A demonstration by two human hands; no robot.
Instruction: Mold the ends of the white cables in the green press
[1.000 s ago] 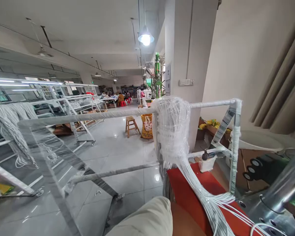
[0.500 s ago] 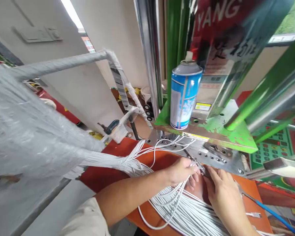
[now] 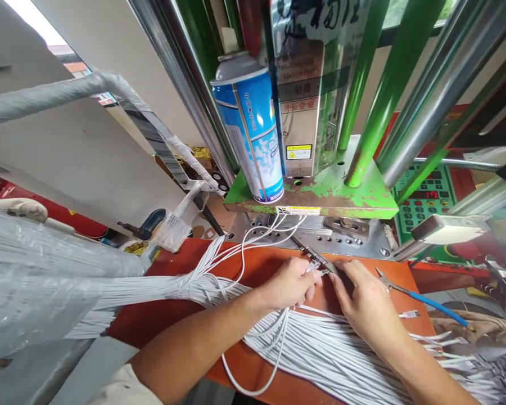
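Note:
My left hand (image 3: 290, 284) is closed in a pinch on several white cables (image 3: 283, 326), whose ends meet a narrow metal bar (image 3: 310, 252). The cables loop down below that hand. My right hand (image 3: 365, 295) grips the near right end of the bar, thumb and fingers on either side of it. Small metal connector ends sit along the bar between the two hands; their details are too small to tell. Under both forearms a thick bundle of white cables (image 3: 333, 351) lies across the orange-brown tabletop (image 3: 152, 320).
A green press plate (image 3: 320, 197) stands behind the hands, with a blue spray can (image 3: 253, 140) on it. White cables run beneath the plate. Blue-handled cutting pliers (image 3: 424, 301) and a cable plug (image 3: 409, 314) lie at right. A control panel (image 3: 425, 197) is behind; a plastic-wrapped rack (image 3: 46, 270) is left.
The view has swung right and down, shifting everything leftward and showing more of the pliers and the bundle's right end. Both hands stay at the metal bar with the cables.

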